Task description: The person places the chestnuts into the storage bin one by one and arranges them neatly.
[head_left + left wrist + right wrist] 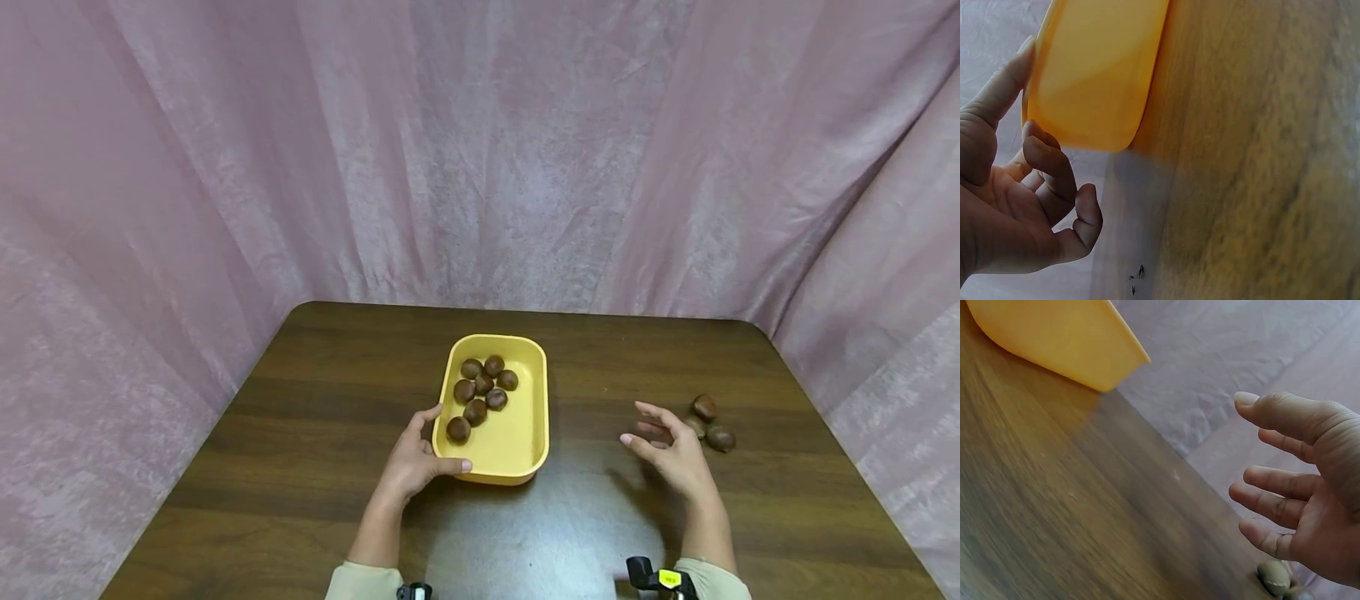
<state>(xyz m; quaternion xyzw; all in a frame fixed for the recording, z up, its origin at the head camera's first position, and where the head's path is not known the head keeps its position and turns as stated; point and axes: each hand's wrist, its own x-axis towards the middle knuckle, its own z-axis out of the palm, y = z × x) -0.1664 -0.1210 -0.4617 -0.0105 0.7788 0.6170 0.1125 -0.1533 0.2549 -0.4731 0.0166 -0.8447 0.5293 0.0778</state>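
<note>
My left hand [411,467] grips the near left corner of a yellow rectangular tray [528,433], thumb along the front rim and fingers at the left side. In the left wrist view the other fingers of that hand curl loosely below the tray [1094,81]. Several brown chestnuts [476,412] lie inside, mostly toward the left and the far half. To the right of the tray my right hand [678,458] hovers over the table, fingers apart and relaxed, nothing between them. Three more chestnuts [721,438] sit together on the wood just beyond that hand, one partly hidden by it.
A dark brown wooden table [300,433] with rounded far corners carries everything. Pink velvety curtains [480,167] hang behind its far edge and along both sides. Both wrists wear small black camera mounts [641,572].
</note>
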